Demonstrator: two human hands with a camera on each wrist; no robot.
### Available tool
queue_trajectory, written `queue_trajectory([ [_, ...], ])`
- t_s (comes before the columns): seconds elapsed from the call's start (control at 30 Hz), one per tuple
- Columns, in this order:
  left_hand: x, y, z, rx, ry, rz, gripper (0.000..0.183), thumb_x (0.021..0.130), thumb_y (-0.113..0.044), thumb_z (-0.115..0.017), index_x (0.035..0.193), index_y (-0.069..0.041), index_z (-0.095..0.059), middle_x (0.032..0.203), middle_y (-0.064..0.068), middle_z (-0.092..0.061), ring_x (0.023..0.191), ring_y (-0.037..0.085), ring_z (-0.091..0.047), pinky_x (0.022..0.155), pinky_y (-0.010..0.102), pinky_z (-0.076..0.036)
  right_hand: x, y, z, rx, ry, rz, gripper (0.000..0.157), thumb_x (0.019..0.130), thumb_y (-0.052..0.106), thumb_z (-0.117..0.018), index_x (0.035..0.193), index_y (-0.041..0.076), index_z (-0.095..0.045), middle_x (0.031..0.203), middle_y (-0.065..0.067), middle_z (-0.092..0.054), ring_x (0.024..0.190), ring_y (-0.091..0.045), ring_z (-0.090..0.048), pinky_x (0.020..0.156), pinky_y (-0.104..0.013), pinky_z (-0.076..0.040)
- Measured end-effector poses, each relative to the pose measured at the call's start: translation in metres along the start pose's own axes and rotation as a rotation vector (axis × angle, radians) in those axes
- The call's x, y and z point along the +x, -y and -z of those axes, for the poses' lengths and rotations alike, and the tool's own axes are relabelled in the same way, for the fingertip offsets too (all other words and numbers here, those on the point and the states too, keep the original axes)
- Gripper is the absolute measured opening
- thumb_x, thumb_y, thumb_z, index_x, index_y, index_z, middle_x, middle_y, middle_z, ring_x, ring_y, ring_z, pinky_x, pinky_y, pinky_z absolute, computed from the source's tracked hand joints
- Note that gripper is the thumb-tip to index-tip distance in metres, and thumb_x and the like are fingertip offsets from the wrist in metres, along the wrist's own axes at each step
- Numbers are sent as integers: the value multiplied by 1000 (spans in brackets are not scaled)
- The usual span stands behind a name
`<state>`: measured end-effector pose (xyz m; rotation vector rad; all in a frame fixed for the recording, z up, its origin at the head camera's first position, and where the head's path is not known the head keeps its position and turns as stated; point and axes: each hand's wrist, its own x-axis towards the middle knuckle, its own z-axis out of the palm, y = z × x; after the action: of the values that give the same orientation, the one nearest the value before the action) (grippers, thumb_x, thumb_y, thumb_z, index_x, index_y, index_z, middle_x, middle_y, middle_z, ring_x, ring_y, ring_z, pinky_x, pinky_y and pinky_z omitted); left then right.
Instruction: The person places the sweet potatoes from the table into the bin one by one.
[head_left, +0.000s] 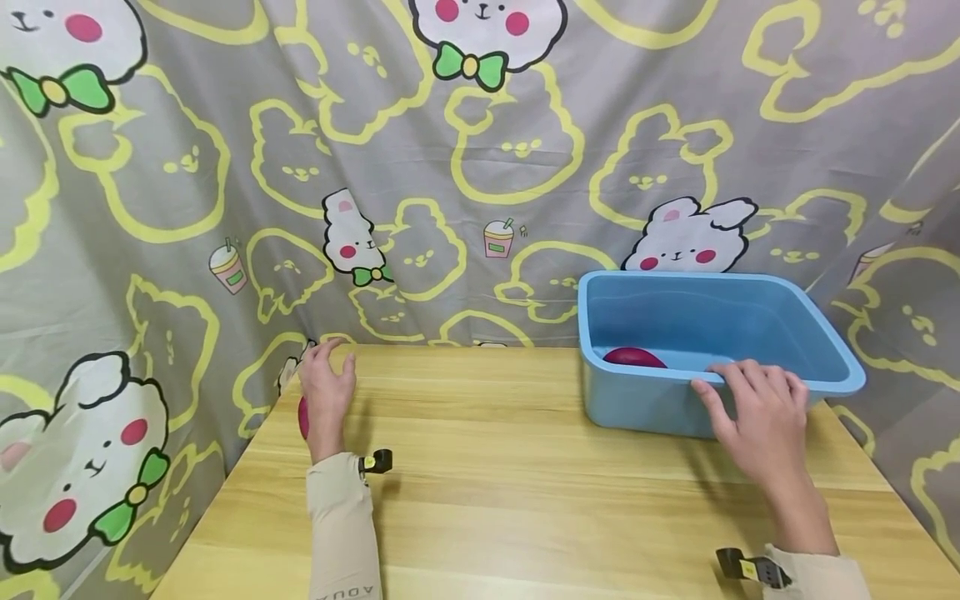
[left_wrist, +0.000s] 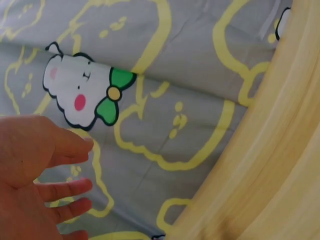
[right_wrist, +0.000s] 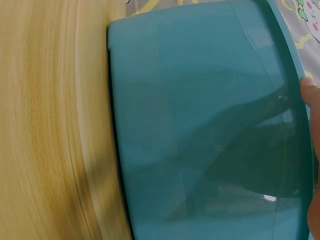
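My left hand (head_left: 327, 398) is over the far left part of the table, its fingers apart and loosely bent with nothing between them. Part of a dark red object (head_left: 303, 418) shows beside that hand, mostly hidden behind it. In the left wrist view, the left hand's thumb and fingers (left_wrist: 72, 189) stand apart. On the right, my right hand (head_left: 765, 417) grips the near rim of a blue plastic bin (head_left: 645, 392), fingers over the edge. Inside the bin lies a dark red rounded object (head_left: 634, 357), its lower part hidden by the near wall.
The wooden table (head_left: 480, 492) ends at a grey patterned curtain (head_left: 420, 167) hanging behind it and along both sides. The bin stands upright near the far right corner. Small black cameras (head_left: 378, 461) are strapped to both wrists.
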<state>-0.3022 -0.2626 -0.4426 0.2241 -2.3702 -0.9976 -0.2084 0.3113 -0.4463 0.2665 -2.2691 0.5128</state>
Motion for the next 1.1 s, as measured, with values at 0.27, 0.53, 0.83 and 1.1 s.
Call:
queue_trajectory([
  [0.27,-6,13,-3,79,-48,148,43,98,-21,-66,138,-5,-60,148,26,-41,141,46,-30,106,70,-22,1,0,0,-1,6,-4,34,91,25,-75,113,1,-67,110,-23,-64,107,-46,-47,102,-69,-24],
  [0.53,-8,32,-9,114,-168,280,42,95,-17,-66,135,-4,-62,150,29,-37,141,46,-28,110,67,-16,1,-3,-1,1,-6,1,35,94,31,-73,112,2,-68,110,-23,-64,107,-46,-48,102,-70,-24],
  [0.83,-11,46,-12,161,-96,341,50,93,-22,-67,140,-6,-57,143,32,-39,135,50,-32,102,72,-23,1,-4,-2,6,-12,8,38,95,37,-71,113,3,-69,110,-22,-65,107,-47,-49,102,-69,-24],
  [1.1,-16,57,-17,157,-26,419,56,93,-15,-63,147,-8,-51,143,34,-36,133,52,-30,100,74,-21,1,-4,-1,-1,-1,-2,39,96,38,-70,113,3,-69,111,-23,-64,109,-46,-48,103,-69,-23],
])
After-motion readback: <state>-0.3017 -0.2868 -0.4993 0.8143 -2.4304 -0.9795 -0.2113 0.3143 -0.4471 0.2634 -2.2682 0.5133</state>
